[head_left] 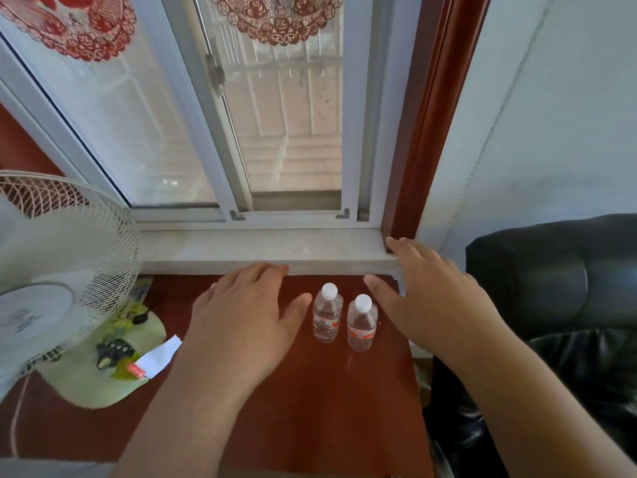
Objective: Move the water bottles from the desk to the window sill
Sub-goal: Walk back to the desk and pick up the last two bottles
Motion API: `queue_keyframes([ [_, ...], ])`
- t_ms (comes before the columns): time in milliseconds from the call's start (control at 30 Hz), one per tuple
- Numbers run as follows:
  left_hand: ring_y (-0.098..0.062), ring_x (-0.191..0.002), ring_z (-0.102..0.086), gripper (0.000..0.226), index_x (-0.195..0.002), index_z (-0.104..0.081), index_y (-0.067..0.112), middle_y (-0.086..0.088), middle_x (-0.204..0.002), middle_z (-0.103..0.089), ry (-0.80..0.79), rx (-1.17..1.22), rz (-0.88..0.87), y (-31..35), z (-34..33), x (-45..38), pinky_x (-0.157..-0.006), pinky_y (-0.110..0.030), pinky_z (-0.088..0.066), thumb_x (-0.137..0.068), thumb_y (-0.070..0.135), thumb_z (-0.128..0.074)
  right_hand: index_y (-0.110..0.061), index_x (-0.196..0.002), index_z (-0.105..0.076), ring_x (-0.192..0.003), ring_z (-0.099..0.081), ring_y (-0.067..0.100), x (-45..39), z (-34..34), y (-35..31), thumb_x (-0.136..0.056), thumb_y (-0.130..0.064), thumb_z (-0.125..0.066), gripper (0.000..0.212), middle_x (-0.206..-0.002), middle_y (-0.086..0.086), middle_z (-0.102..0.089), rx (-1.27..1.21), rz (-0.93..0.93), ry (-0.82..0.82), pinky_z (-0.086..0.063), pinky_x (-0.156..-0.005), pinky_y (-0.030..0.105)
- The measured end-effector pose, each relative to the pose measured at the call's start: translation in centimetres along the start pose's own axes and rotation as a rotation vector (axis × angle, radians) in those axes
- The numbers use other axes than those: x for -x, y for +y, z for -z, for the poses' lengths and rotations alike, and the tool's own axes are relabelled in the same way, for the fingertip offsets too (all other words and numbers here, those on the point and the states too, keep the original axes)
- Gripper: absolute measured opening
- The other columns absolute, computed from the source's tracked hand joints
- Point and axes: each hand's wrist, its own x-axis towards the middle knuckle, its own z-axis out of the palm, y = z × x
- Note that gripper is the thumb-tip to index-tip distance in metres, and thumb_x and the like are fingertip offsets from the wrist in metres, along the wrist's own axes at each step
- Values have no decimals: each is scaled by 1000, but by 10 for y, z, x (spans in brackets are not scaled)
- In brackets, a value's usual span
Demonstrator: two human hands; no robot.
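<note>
Head view, the only one I have, looks down over both my arms toward the window: two small water bottles stand upright on the red-brown desk [327, 408], the left bottle [327, 313] a touch nearer the glass and the right bottle [361, 324] just beside it, apparently not quite touching. My left hand [248, 315] hangs with fingers loosely spread, its thumb close to the left bottle but holding nothing. My right hand [424, 291] is likewise spread and empty, thumb pointing at the right bottle. The window sill [241, 250], pale stone just past the desk edge, carries no bottle. I judge nothing is done yet: both bottles remain to be gripped, lifted and set on the sill. A white fan [51, 270] stands at the left.
</note>
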Motion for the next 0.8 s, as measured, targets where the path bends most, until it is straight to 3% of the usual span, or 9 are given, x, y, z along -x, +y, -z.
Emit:
queue_keyframes([
  [367,-19,-146,-36,64,-156,-31,36,10,-159,-38,-62,90,-90,-5,-37,-64,-114,-46,-36,-99,66,-35,-33,-157,-24,-147,-36,21,-31,-28,2,-96,-68,-43,73,-163,-7,-32,-9,-77,14,-36,-115,46],
  [600,-23,-142,-39,62,-156,-31,31,8,-161,-32,-158,162,-169,-6,-109,-94,-105,-48,-44,-101,58,-43,-28,-156,-26,-142,-41,22,-46,-79,8,-97,-57,-51,71,-159,-3,-39,-34,-107,-104,-42,-110,44],
  [800,-23,-145,-38,58,-156,-34,31,7,-163,-31,-237,227,-227,-3,-156,-104,-107,-46,-44,-102,50,-45,-29,-158,-28,-145,-37,20,-55,-124,21,-95,-48,-57,73,-163,-7,-33,-73,-157,-227,-38,-111,42],
])
